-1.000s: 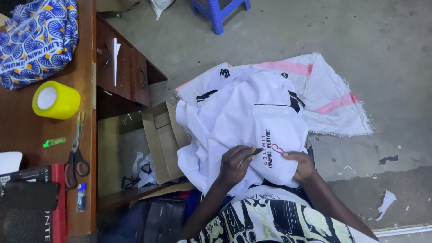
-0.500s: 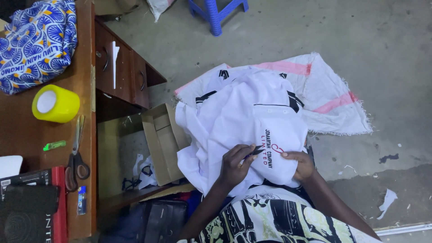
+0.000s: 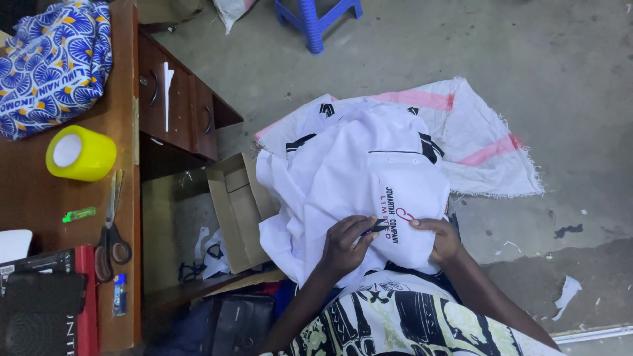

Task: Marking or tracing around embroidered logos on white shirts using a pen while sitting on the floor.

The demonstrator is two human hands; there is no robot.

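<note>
On the lap, both hands are working a white shirt [image 3: 356,171].

Left hand [image 3: 343,247] pinches a small dark tool [image 3: 377,229] against the printed patch, grip narrow around it; right hand [image 3: 440,237] sits just beside, fingers pressing the cloth flat, holding the fabric. Shirt pile spreads ahead of both hands over a white-and-pink sack [image 3: 488,151]. Off to the left hand's side sits the counter [image 3: 26,191] with yellow tape roll [image 3: 80,153] and scissors [image 3: 111,231].

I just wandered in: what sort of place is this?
Probably a small tailoring or garment workshop: a pile of white shirts lies on a woven sack, with scissors and patterned fabric on a wooden desk.
</note>
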